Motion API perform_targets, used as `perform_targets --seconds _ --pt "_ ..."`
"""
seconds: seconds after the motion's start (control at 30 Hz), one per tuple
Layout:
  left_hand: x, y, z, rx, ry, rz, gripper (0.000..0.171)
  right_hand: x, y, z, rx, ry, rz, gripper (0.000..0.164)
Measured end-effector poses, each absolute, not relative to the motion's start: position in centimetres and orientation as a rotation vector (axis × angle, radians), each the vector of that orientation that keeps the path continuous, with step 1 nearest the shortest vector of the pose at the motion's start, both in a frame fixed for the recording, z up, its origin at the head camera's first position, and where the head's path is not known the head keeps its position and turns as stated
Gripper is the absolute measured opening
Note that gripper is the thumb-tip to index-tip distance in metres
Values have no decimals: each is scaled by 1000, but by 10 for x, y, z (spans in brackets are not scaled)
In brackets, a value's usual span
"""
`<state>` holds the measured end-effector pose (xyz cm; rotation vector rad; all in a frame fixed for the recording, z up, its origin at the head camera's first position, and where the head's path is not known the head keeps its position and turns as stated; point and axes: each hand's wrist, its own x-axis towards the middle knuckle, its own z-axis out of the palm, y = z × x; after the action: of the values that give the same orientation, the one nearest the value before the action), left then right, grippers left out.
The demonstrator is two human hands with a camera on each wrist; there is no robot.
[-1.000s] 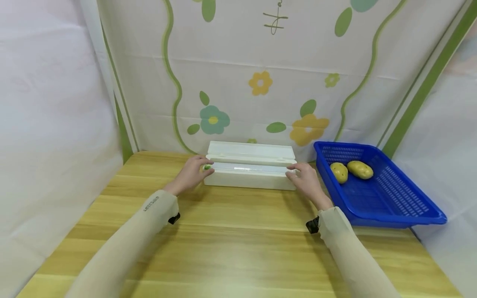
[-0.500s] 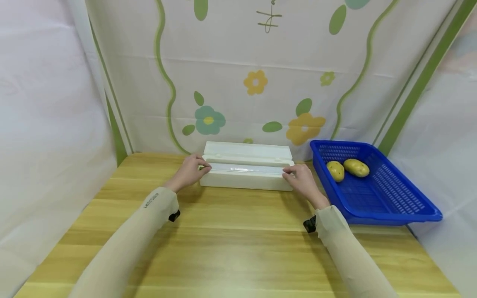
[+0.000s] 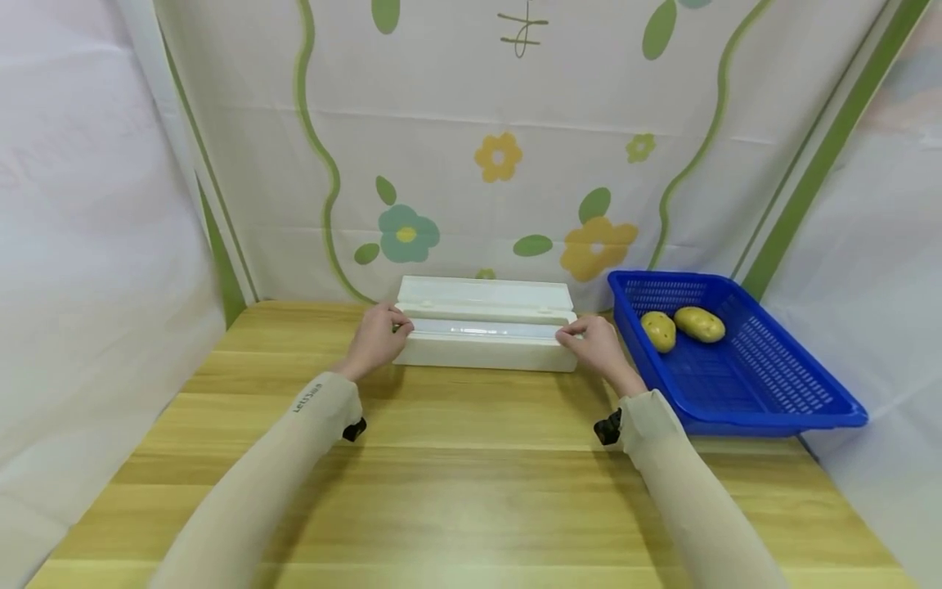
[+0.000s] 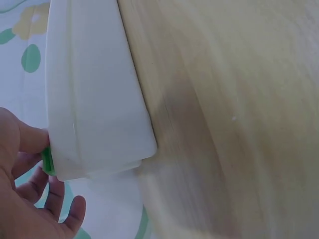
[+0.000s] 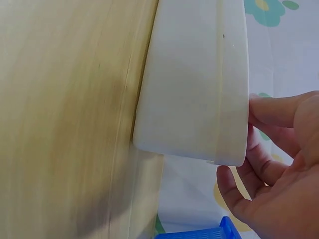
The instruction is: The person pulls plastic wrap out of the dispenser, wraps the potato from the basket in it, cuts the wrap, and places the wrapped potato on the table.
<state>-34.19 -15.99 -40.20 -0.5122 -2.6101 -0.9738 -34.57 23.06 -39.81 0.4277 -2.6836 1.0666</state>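
A long white cling film box [image 3: 482, 355] lies at the table's back with its lid [image 3: 486, 291] tipped back. A shiny roll of cling film [image 3: 474, 330] shows inside. At the box's left end, my left hand [image 3: 374, 339] pinches the film's edge between thumb and fingers. My right hand [image 3: 601, 350] does likewise at the right end. A green slider [image 4: 47, 162] sits beside the left thumb in the left wrist view. From the right wrist view, the box wall [image 5: 189, 84] hides the right hand's [image 5: 281, 172] pinching tips.
To the right stands a blue plastic basket [image 3: 736, 423] holding two potatoes, one rounder [image 3: 658, 331] and one longer [image 3: 699, 325]. A flowered cloth [image 3: 434, 147] hangs right behind the box. The wooden table [image 3: 464, 483] stretches out in front.
Both hands' thumbs and fingers have come together from a spread pose into a pinch at the box's ends. The head view has shifted slightly; box, basket and potatoes stay put.
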Motion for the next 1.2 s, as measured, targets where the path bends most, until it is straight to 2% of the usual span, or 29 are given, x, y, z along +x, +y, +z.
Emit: perform_targets --seconds 0.5,0.83,1.2 --pt "-347 -159 -412 -429 -2506 -1225 20 -351 227 -399 404 -2686 1017 18" --pt "-349 -161 -401 -420 -2530 -1260 23 -354 224 -394 343 -2685 973 22" --pt "-353 -159 -383 -402 -2570 -1247 31 -352 219 -372 296 -2687 883 28"
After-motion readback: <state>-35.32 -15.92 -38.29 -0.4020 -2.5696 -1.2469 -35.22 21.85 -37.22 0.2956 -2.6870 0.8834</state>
